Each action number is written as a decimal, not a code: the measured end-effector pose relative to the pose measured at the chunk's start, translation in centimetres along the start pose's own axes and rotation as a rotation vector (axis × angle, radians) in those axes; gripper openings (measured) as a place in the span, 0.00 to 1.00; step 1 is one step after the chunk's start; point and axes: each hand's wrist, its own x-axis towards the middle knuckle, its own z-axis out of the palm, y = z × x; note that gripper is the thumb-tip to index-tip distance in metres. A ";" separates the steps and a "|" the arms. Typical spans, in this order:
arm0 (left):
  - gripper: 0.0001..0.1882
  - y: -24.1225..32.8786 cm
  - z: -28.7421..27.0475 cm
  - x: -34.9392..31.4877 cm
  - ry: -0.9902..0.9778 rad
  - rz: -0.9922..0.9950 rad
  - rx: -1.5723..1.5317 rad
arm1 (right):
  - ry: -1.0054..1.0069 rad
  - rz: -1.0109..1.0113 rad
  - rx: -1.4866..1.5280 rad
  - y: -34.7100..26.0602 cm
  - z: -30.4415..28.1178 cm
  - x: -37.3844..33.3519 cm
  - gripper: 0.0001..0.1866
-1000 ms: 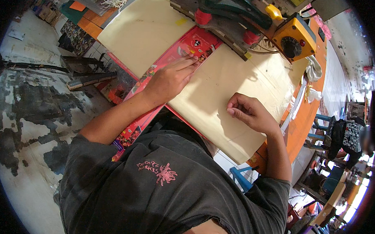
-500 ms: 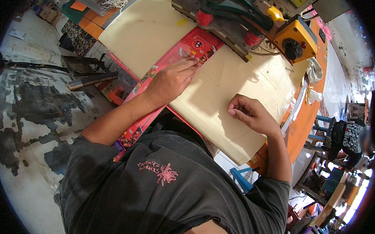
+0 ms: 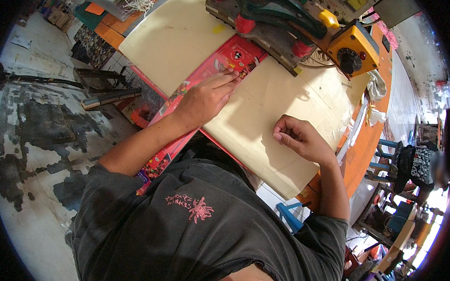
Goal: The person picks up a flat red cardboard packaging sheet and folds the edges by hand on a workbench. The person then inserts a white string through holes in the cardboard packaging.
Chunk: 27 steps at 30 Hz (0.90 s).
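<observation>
**On the cream-covered desk, a red strip is held flat**

In the head view, the red printed strip is laid slantwise across the cream sheet. Its far end is placed at the dark base of a green machine; whether it is slipped beneath cannot be told. Its near part is passed under the left forearm and reaches past the sheet's edge to the dark shirt.

The left hand is laid palm down on the strip, fingers stretched and close together; nothing is gripped. The right hand is loosely curled above or on the sheet, and nothing is seen in it; whether thumb and fingers meet cannot be told. A yellow control box with a black knob is mounted beside the machine.

The step in hand is judged to be the steadying of the strip at the machine's edge. For the next move, an even, light pressure seems to be called for, with the strip aligned and fingertips well clear of the base.
</observation>
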 end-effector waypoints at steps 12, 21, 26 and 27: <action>0.23 -0.2 0.0 -0.1 -0.010 0.008 0.013 | 0.012 -0.016 -0.007 0.5 0.0 0.0 0.11; 0.23 -0.3 0.2 0.0 -0.016 -0.004 -0.006 | 0.000 0.006 0.001 0.3 -0.1 0.0 0.11; 0.23 -0.2 0.2 0.0 -0.019 -0.010 0.000 | 0.006 -0.038 -0.055 0.0 -0.2 0.0 0.11; 0.22 -0.3 0.3 -0.1 -0.017 -0.013 0.005 | 0.004 -0.035 -0.047 0.1 -0.2 0.0 0.11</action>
